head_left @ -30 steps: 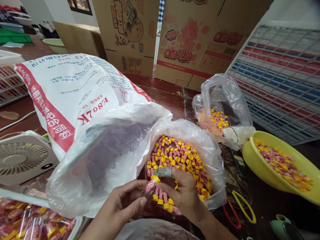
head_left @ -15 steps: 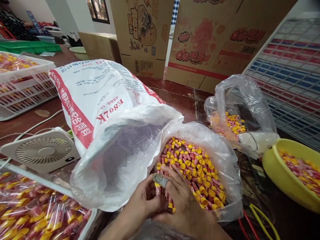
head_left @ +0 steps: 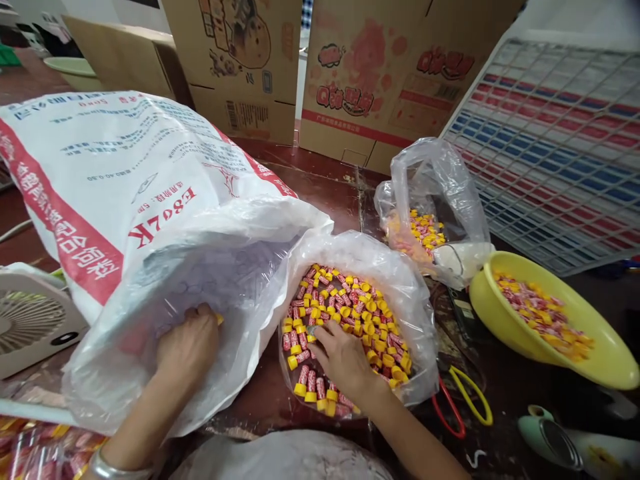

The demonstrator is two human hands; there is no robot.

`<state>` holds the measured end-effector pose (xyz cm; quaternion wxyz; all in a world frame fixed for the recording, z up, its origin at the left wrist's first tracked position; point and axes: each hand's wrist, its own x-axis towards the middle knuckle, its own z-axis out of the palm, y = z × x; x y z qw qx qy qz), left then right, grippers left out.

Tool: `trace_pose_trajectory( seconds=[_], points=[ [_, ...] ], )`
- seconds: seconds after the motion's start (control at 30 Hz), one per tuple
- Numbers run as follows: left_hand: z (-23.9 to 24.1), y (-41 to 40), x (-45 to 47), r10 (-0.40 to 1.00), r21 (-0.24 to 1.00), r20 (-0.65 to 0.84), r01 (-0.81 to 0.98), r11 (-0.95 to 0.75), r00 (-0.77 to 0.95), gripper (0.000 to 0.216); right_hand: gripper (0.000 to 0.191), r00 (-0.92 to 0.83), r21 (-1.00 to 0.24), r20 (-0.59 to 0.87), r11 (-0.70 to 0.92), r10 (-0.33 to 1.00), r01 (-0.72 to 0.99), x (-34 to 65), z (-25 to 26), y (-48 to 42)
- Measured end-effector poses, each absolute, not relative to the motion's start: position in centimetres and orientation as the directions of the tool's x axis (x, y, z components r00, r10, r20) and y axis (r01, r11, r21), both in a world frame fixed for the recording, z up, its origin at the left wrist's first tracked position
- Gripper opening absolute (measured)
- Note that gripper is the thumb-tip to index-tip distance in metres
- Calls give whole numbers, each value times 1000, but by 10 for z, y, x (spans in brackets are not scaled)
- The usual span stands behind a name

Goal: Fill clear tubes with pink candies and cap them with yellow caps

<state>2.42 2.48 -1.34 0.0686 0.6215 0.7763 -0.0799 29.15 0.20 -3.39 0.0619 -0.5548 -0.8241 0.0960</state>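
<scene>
My left hand (head_left: 190,341) is inside the mouth of a large white sack (head_left: 165,220) with red stripes and printing. Its fingers are curled, partly hidden, and a small yellow piece (head_left: 219,319) shows at them. Clear plastic, hard to make out, lines the sack's inside. To the right, my right hand (head_left: 345,360) reaches down over a clear plastic bag (head_left: 423,333) holding many small red-patterned tubes with yellow caps (head_left: 357,307). Its fingers are apart, the tips touching or close to the tubes at the left side. A grey covering (head_left: 311,330) sits on one finger.
A smaller clear bag (head_left: 465,187) of yellow and pink pieces stands behind, beside a yellow basin (head_left: 530,340). Red-and-yellow-handled scissors (head_left: 467,397) lie at right, near a pale green cup (head_left: 545,433). A fan (head_left: 30,320) is at left; cardboard boxes (head_left: 380,87) and a wire rack (head_left: 560,153) stand behind.
My hands were together at the tubes' left edge. They have parted: the left has gone into the white sack, the right lies over the tubes. The view has shifted right.
</scene>
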Motion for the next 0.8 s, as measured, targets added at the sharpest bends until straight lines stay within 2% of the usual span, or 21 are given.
trace_pose_trajectory(
  seconds=[0.13,0.33,0.37,0.43,0.5,0.57,0.63,0.7,0.8],
  points=[
    [-13,14,21,943,-38,-263,979,200,-203,36,15,-400,-232,-43,381,915,895,288,-38,-1],
    [-14,-9,21,923,44,-342,979,201,-174,40,21,-402,-354,-13,371,916,858,309,-41,-4],
    [-13,-13,21,929,112,-343,976,188,-139,41,22,-407,-408,12,376,913,832,312,-40,-3],
    [-8,-22,21,944,352,-327,923,155,-34,40,19,-384,-551,61,352,921,757,318,-34,-1],
    [1,-32,24,948,631,-305,766,125,96,40,12,-316,-733,83,273,945,623,318,-24,1],
    [12,-40,33,921,803,-312,583,125,231,41,8,-238,-897,73,168,969,409,313,-11,1],
    [20,-46,46,881,871,-341,462,165,327,38,16,-198,-979,69,104,978,176,302,3,-3],
    [25,-50,58,866,899,-354,384,211,353,36,18,-206,-992,97,110,974,54,291,16,-8],
    [25,-52,71,871,927,-351,262,270,344,33,13,-289,-975,154,193,945,111,281,29,-13]
  ],
)
